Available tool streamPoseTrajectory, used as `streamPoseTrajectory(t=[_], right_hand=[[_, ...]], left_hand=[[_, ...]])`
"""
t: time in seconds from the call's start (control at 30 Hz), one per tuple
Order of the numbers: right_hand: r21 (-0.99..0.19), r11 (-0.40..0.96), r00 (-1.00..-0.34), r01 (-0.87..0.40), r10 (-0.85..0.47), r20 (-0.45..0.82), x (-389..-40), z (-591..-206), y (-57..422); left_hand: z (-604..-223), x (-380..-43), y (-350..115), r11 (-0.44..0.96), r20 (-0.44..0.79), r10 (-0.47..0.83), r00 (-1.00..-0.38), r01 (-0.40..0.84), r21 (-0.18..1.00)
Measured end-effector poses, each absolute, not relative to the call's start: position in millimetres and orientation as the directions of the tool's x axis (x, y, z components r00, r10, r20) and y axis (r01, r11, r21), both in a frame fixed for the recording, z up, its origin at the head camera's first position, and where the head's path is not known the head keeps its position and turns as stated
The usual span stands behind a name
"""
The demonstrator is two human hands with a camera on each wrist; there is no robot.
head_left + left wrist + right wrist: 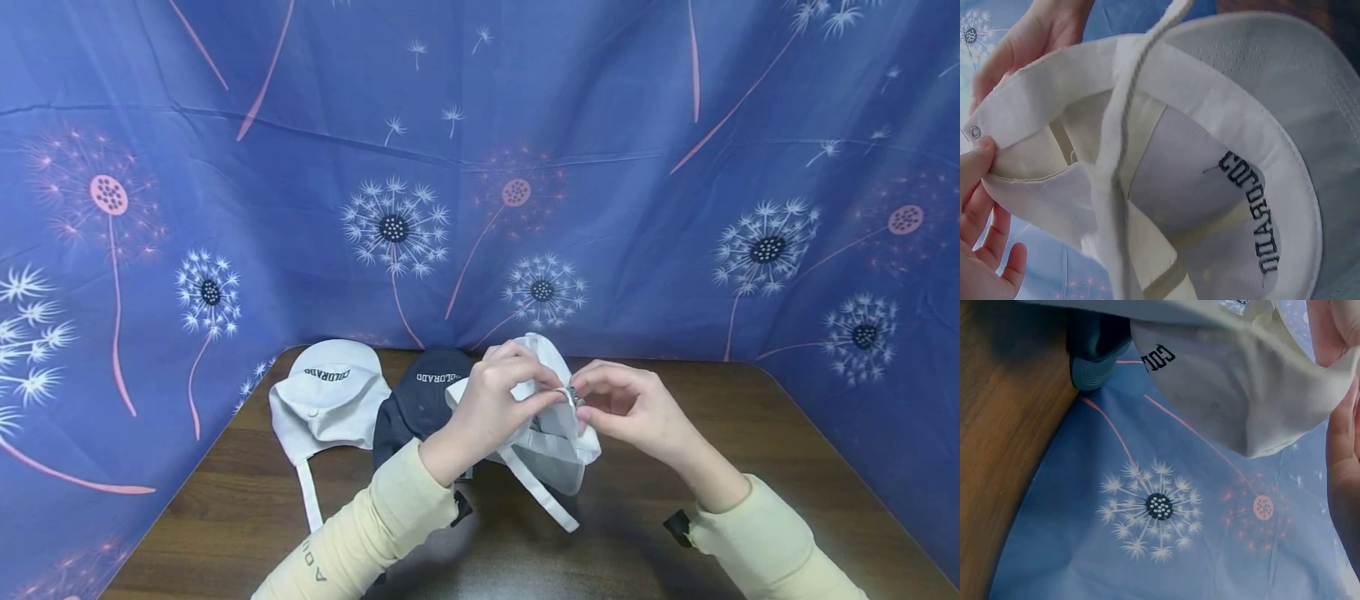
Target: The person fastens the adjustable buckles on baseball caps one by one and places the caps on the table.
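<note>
Both hands hold a white baseball cap above the table, its inside turned to the left wrist view. My left hand pinches the back edge between thumb and fingers, next to a small metal eyelet. Close by on the same edge, my right hand pinches the cap beside a small metal piece. The grey underside of the brim and the reversed dark lettering show inside. A loose white strap hangs down. The right fingertips are hidden in the right wrist view.
Another white cap lies at the table's left with its strap hanging forward. Beside it, a dark navy cap is partly covered by my left hand and sleeve. A blue dandelion-print cloth stands behind the brown wooden table.
</note>
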State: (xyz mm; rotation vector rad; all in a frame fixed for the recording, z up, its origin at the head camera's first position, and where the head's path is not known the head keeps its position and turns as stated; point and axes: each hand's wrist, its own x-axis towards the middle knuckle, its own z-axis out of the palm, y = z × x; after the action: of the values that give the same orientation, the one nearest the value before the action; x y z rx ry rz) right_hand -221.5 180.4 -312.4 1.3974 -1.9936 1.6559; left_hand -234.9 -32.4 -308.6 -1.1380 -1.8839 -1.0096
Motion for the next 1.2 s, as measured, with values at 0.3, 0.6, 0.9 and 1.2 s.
streamPoseTrajectory(t=[0.3,0.6,0.9,1.2], right_hand=[[-0.641,0.113,-0.631,-0.759,-0.373,0.68,-212,-312,168],[-0.607,0.243,-0.654,-0.757,-0.283,0.702,-208,-310,161],[-0.6,0.219,-0.635,-0.77,-0.362,0.683,-211,-307,166],[-0.626,0.204,-0.639,-0.753,-0.457,0.619,-214,-300,176]], left_hand=[[-310,-235,-30,0.332,0.879,0.323,-0.35,0.912,0.24],[-311,-235,-29,0.356,0.872,0.293,-0.393,0.891,0.282],[-310,-235,-31,0.357,0.864,0.313,-0.394,0.892,0.278],[-309,-235,-33,0.336,0.858,0.349,-0.377,0.905,0.261]])
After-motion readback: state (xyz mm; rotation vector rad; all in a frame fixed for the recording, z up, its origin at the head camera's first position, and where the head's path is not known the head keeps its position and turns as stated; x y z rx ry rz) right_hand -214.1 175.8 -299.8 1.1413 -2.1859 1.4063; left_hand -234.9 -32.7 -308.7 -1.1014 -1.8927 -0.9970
